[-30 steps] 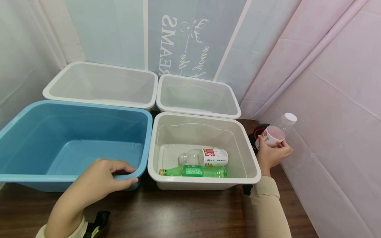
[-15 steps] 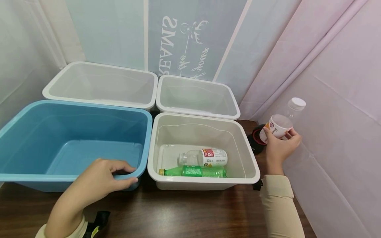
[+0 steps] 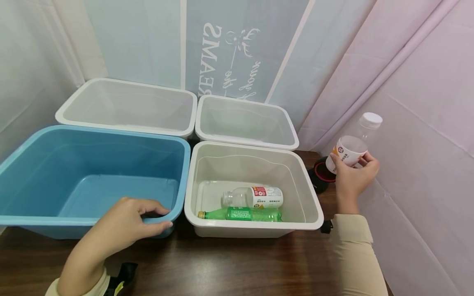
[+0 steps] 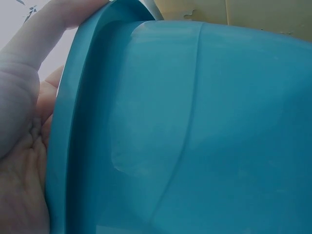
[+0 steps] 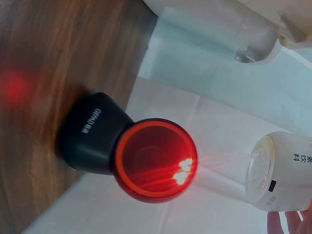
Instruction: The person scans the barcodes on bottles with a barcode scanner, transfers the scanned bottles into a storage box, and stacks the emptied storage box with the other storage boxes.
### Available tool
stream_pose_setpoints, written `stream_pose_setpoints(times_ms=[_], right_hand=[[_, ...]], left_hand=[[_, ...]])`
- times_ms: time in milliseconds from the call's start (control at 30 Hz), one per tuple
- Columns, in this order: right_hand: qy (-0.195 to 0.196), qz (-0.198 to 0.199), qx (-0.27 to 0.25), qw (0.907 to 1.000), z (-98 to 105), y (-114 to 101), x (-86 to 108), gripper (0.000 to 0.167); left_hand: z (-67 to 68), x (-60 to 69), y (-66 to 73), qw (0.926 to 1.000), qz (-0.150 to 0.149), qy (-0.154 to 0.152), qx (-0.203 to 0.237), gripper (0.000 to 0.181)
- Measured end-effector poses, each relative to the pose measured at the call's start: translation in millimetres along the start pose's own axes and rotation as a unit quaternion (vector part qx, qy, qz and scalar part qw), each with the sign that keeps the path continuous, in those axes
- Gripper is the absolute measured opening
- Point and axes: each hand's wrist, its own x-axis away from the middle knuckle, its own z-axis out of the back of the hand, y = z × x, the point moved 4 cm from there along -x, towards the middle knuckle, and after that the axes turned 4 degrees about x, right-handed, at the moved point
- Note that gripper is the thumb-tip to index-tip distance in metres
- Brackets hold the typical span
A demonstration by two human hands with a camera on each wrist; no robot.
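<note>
My left hand [image 3: 122,224] pinches the front right corner of the blue tub's rim [image 3: 163,218], thumb outside and fingers over the edge. Close up in the left wrist view, the tub wall [image 4: 209,126] fills most of the frame. At the far right, my right hand [image 3: 353,179] holds a clear plastic bottle [image 3: 349,150] with a white cap and white label. The bottle tilts, cap up and to the right. Its base [image 5: 261,170] faces a black barcode scanner [image 5: 92,136] in the right wrist view. The scanner's round window glows red, apart from the bottle.
In the beige bin [image 3: 255,144] lie a green bottle [image 3: 240,213] and a clear white-labelled bottle [image 3: 253,197]. Two pale bins, one left [image 3: 127,102] and one right [image 3: 246,119], stand behind. Fabric walls [image 3: 426,123] enclose the wooden table [image 3: 222,263].
The right hand has carried the bottle rightward and away from the body, uncovering more of the scanner. The left hand keeps its hold on the blue rim.
</note>
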Motion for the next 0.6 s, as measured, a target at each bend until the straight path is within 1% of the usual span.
stream_pose_setpoints(times_ms=[267,600], right_hand=[[-0.018,0.020,0.004,0.9996,-3,-13,-5.0,0.070],[-0.024,0.031,0.013,0.9992,-6,-25,-11.6,0.069]], left_hand=[[-0.3,-0.5,0.4,1.0000,0.002,-0.005,0.001,0.026],[-0.4,-0.4,1.1,1.0000,-0.002,0.000,-0.003,0.024]])
